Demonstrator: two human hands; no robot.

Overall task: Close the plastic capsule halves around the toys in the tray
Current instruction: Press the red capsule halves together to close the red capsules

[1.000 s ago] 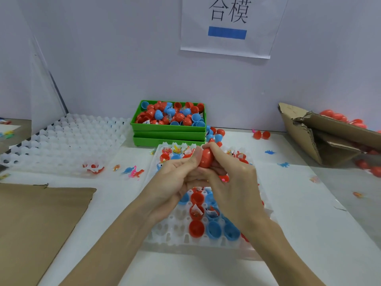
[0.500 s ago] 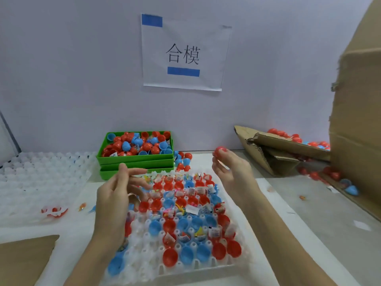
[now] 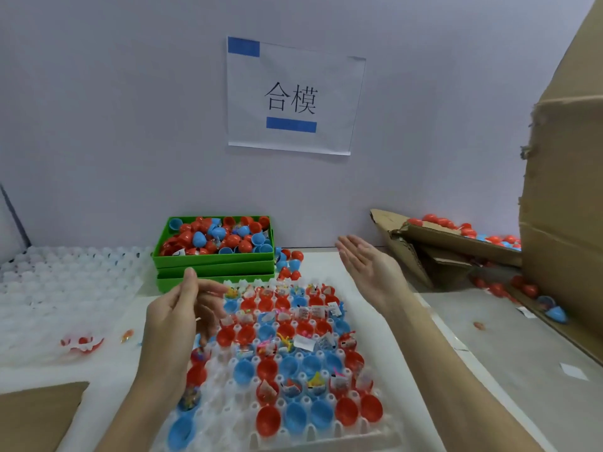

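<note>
At lower left of centre, the left hand hovers over the tray, fingers loosely curled, holding nothing. The tray's cups hold many open red and blue capsule halves, some with toys inside, so most closing seems left. Right of centre, the right hand is spread flat and empty. Closed capsules lie by the cardboard box at right.

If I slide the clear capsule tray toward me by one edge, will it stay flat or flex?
The clear tray looks thin and moulded, so it will likely flex. Its open capsule halves sit loose in cups and may tip. It probably slides easily on the smooth table.
</note>
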